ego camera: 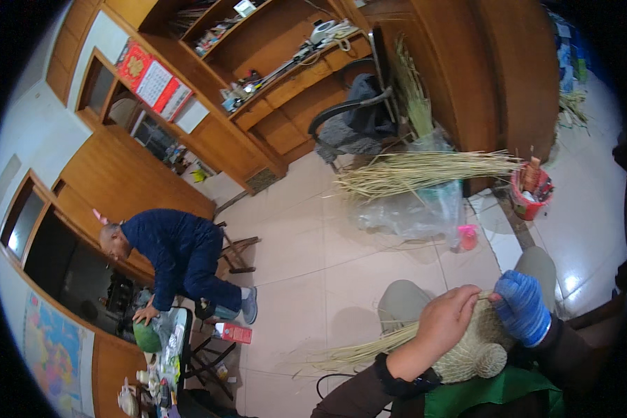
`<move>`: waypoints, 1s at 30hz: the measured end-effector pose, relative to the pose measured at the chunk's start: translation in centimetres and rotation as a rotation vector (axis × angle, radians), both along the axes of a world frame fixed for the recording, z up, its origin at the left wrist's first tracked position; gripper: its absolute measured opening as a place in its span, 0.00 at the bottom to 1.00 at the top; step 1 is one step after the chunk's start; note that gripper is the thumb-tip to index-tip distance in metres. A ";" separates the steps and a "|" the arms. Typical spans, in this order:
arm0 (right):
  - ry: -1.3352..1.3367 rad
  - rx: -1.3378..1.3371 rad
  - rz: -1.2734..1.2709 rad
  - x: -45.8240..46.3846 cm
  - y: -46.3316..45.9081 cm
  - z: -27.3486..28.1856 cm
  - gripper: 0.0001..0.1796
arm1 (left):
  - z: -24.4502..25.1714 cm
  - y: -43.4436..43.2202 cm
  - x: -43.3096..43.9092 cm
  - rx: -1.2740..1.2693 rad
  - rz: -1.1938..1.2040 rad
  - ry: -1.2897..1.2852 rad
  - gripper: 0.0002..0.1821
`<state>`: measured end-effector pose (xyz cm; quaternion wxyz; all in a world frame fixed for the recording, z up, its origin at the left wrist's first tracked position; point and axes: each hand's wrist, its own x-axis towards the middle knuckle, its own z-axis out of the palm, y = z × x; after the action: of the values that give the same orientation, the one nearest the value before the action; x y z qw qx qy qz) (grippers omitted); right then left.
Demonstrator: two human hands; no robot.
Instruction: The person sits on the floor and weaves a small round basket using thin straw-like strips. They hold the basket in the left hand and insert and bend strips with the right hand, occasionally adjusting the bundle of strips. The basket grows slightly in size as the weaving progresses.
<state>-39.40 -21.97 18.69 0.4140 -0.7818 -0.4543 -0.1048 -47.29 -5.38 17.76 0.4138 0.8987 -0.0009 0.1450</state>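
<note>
A woven straw piece with a round knob-like part rests on my lap over a green cloth. My left hand, bare, pinches straw at the upper edge of the weave. Close beside it, my right hand, in a blue knitted glove, closes on the same edge, with a fingertip showing. Loose straw strands run out to the left from under my left hand. The fingers hide part of the edge.
A bundle of straw lies across clear plastic bags on the tiled floor, near a red bucket and a pink container. A chair stands behind. At left, another person bends over a cluttered table, hands on a green melon.
</note>
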 end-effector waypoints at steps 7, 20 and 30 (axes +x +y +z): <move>-0.023 -0.090 0.034 -0.1 0.6 0.4 0.05 | 0.3 -0.1 -0.3 -0.023 -0.044 0.028 0.09; -0.049 -0.037 0.097 0.1 0.2 0.0 0.07 | 0.3 -0.6 -0.7 0.125 -0.064 -0.046 0.11; 0.433 -0.064 0.274 2.8 -2.2 5.0 0.10 | 4.8 0.8 -0.3 0.465 -0.420 -0.391 0.17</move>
<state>-36.60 -24.15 23.65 0.4871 -0.7298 -0.4599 0.1365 -47.55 -4.60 22.56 0.2114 0.9044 -0.2971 0.2217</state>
